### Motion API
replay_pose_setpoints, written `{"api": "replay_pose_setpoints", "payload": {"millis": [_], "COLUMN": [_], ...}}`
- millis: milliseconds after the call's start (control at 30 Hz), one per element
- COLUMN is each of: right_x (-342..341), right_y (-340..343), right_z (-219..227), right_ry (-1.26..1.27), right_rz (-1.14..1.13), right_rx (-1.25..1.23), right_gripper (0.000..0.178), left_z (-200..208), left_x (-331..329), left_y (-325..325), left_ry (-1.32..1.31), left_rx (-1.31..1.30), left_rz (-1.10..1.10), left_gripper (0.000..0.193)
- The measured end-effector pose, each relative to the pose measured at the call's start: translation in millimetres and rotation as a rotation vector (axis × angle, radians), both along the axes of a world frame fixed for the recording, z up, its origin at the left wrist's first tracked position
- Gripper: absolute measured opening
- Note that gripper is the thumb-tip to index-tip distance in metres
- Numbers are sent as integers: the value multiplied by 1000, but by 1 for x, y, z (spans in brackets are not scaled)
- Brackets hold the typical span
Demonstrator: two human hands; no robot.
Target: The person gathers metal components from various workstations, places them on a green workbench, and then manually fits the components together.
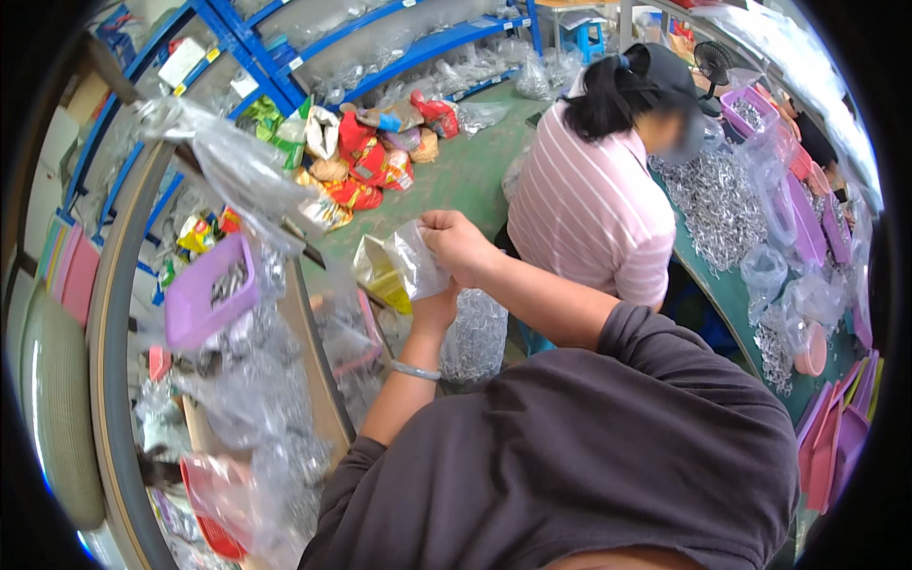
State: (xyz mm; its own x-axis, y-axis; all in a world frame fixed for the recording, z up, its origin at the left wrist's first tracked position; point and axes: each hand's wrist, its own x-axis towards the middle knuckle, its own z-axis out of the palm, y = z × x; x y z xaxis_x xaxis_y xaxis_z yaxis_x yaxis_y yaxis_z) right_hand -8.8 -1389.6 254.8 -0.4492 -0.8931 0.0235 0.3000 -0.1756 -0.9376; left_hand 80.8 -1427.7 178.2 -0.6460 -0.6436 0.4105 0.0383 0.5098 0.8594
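Blue shelving [404,59] edges the green floor [456,176] while my right hand [460,245] pinches a clear plastic bag [414,268] just to its left, my left hand [437,308] close below, its grip too hidden to tell.

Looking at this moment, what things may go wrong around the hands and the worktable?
The right hand grips the clear plastic bag near its upper edge; such thin film might slip or tear.

The right forearm reaches out close to the seated co-worker, so a wider movement could bump that person.

On the green worktable, loose metal pieces lie piled near the edge; a knock could perhaps send some down.
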Motion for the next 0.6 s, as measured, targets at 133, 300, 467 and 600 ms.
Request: {"api": "replay_pose_setpoints", "payload": {"millis": [133,300,467,600], "right_x": [-43,-109,-173,-242], "right_y": [-80,-166,-210,-233], "right_z": [3,5,26,45], "right_ry": [-40,60,208,179], "right_rz": [-2,49,-79,-26], "right_rx": [-38,-119,-154,-127], "right_gripper": [11,13,12,13], "left_z": [29,53,75,90], "left_x": [-41,-104,-169,-228], "left_y": [-68,-166,-209,-259], "left_ry": [80,-49,55,84], "left_rx": [285,72,216,178], "left_rz": [68,91,20,-36], "left_gripper": [43,32,29,25]}}
